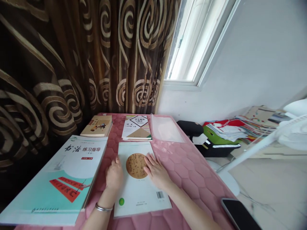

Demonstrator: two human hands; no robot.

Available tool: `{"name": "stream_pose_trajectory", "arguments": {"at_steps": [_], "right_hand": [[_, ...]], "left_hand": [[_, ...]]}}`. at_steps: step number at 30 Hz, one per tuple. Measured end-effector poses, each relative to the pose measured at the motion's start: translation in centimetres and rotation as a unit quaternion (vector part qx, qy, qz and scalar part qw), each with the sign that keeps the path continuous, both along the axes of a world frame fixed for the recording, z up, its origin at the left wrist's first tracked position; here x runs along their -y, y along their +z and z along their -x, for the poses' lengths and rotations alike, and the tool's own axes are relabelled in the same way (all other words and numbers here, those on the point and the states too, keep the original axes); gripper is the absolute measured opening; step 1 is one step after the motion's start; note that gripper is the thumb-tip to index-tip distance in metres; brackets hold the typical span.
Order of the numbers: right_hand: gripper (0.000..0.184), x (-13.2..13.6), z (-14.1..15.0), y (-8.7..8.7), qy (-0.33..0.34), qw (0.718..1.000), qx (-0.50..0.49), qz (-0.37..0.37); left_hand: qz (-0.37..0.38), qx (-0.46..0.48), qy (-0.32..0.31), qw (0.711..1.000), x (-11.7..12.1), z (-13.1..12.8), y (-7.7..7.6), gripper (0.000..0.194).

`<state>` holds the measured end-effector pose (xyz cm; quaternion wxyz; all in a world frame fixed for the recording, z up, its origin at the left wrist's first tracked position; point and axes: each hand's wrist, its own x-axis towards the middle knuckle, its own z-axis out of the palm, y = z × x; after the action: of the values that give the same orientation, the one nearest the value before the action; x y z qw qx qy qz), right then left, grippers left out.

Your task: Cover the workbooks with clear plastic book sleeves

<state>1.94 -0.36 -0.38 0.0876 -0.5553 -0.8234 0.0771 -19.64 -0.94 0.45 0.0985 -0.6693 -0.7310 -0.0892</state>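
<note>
We take the pale book as the centre of our clock. Nearest, at about four o'clock, a black phone with a grey edge (241,214) lies at the border of the bench with its pink quilted cover (192,182), perhaps to be out of the way.

The pale white-green paper book with a round brown picture (134,198) lies flat on this bench, with its barcode side up. At its nine o'clock edge is the left hand (114,175), with fingers curled; we cannot tell if it pinches the edge. From three o'clock the right hand (157,172) lies released, palm down, fingers spread over the cover, probably to keep the book steady.

Further left, at nine o'clock, stands a stack topped by a large teal-and-white book (57,175); flat stacking seems to save room. At one o'clock lies a clear plastic sheet (166,128), at twelve a white textbook with a diamond title (136,127), and between ten and eleven a tan-covered book pile (97,125), beside the brown swirl-patterned curtain (105,64).
</note>
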Motion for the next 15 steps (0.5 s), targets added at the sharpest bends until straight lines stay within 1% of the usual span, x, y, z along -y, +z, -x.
{"name": "stream_pose_trajectory", "arguments": {"at_steps": [3, 6, 8, 11, 13, 15], "right_hand": [[0.067, 0.7, -1.2, 0.6, -0.055, 0.998, 0.031, 0.026], [0.072, -0.2, -0.9, 1.3, -0.064, 0.996, 0.049, 0.025], [0.074, -1.9, -0.3, 1.5, -0.076, 0.995, 0.055, 0.03], [0.076, -5.4, 1.3, 1.4, -0.104, 0.992, 0.054, 0.046], [0.077, -7.5, 3.1, 1.2, -0.099, 0.993, 0.046, 0.05], [0.077, -8.9, 5.8, 1.0, -0.077, 0.995, 0.031, 0.048]], "left_hand": [[0.008, -0.006, -0.002, 1.0, 0.1, 0.0, 0.1, 0.048], [0.006, -0.004, -0.011, 1.0, -0.1, 0.0, 0.0, 0.05], [0.002, 0.003, -0.019, 1.0, -0.3, 0.0, -0.2, 0.05], [0.002, 0.013, -0.032, 0.999, -0.7, -0.1, -0.4, 0.049], [0.002, 0.011, -0.039, 0.999, -0.9, -0.1, -0.6, 0.05], [-0.002, 0.002, -0.039, 0.999, -1.0, -0.2, -0.7, 0.05]]}}
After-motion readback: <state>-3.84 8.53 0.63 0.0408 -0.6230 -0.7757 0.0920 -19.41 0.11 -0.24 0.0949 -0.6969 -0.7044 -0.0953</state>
